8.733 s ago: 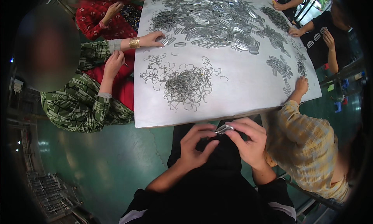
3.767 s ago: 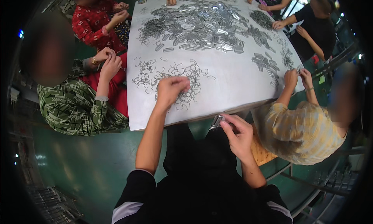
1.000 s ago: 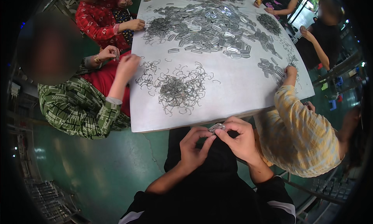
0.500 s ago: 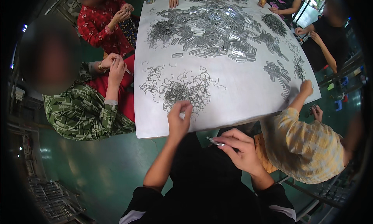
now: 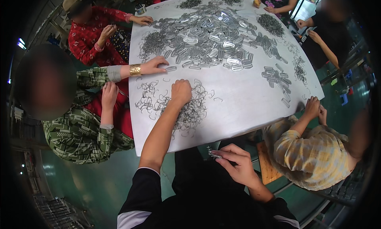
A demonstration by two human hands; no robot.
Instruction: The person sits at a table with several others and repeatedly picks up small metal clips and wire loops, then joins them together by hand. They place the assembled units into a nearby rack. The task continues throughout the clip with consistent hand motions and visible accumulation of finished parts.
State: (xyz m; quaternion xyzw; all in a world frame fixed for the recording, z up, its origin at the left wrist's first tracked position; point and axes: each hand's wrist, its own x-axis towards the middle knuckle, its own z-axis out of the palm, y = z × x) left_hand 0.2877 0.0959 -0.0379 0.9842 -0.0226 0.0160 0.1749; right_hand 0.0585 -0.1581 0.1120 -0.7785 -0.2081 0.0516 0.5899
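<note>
Your left hand is reaching out over the white table, fingers curled down narrow into the pile of bent wire clips; it is touching the top of the pile, but you cannot tell whether anything is pinched inside the fist. Your right hand is sitting below the near table edge, over your dark lap, thumb and fingers closing on a small metal buckle piece, held just beside the edge and well apart from the left hand. The wire pile is lying on the near left part of the table, loose clips spreading around it. Farther up the table a big heap of flat silver buckles is covering the middle, with smaller clusters toward the right side. On your left, a person in a green patterned top is stretching one hand with a gold bangle onto the table near the big heap, their other hand staying off the table edge. Behind them a person in a red top is working at the far left corner. On your right, a person in a yellow checked shirt is keeping both hands at the table's right edge.
</note>
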